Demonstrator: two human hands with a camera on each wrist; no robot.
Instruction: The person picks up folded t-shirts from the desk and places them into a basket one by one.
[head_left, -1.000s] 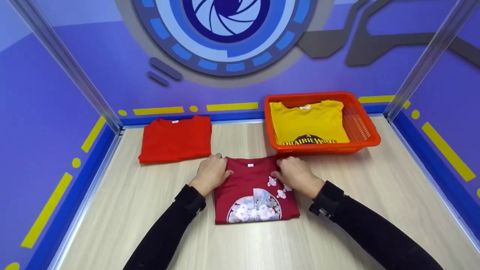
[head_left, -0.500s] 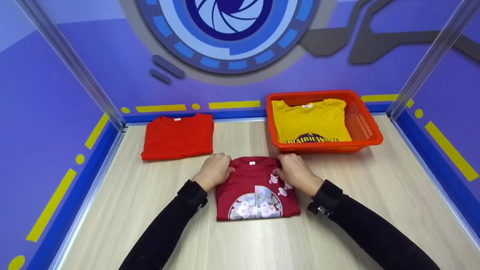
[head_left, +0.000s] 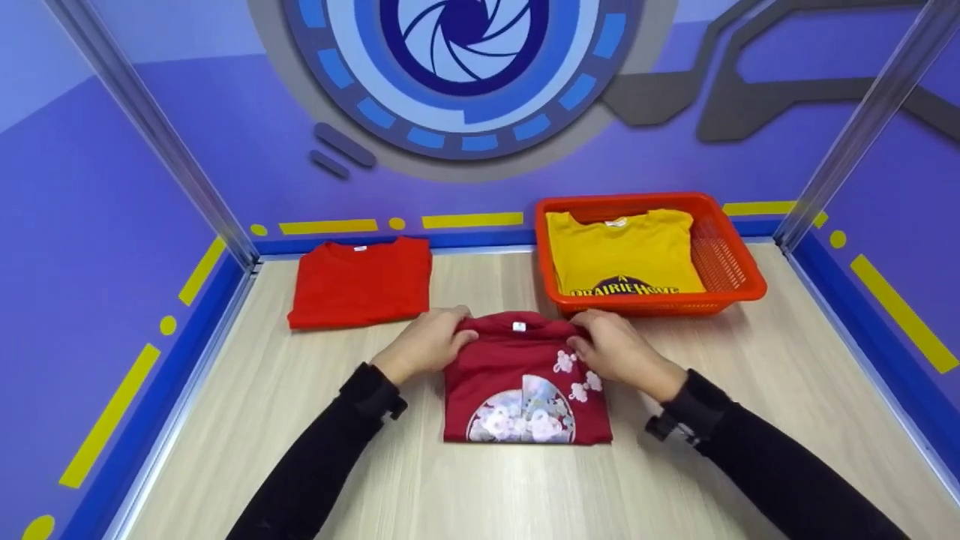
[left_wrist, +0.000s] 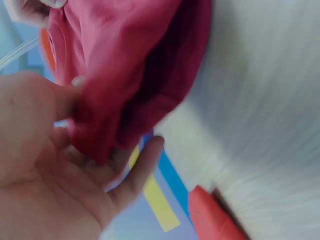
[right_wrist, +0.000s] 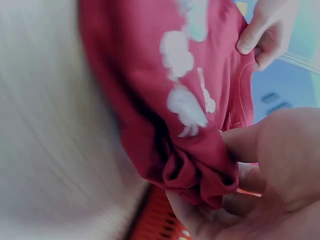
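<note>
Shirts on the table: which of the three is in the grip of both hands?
The dark red shirt with the white flower print, pinched at its collar corners; the plain red one and the yellow one lie untouched.

A folded shirt point(head_left: 523, 375) lies mid-surface point(head_left: 787, 390). Behind it to the left lies another shirt point(head_left: 361, 283); at the back right, a basket point(head_left: 739, 289) holds a third shirt point(head_left: 622, 251).

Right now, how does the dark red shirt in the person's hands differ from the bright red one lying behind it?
The dark red shirt bears a white flower print; the bright red shirt looks plain. The left hand and right hand pinch the dark one's collar corners, lifting that edge; the bright one lies flat, untouched. Both are folded on the table.
</note>
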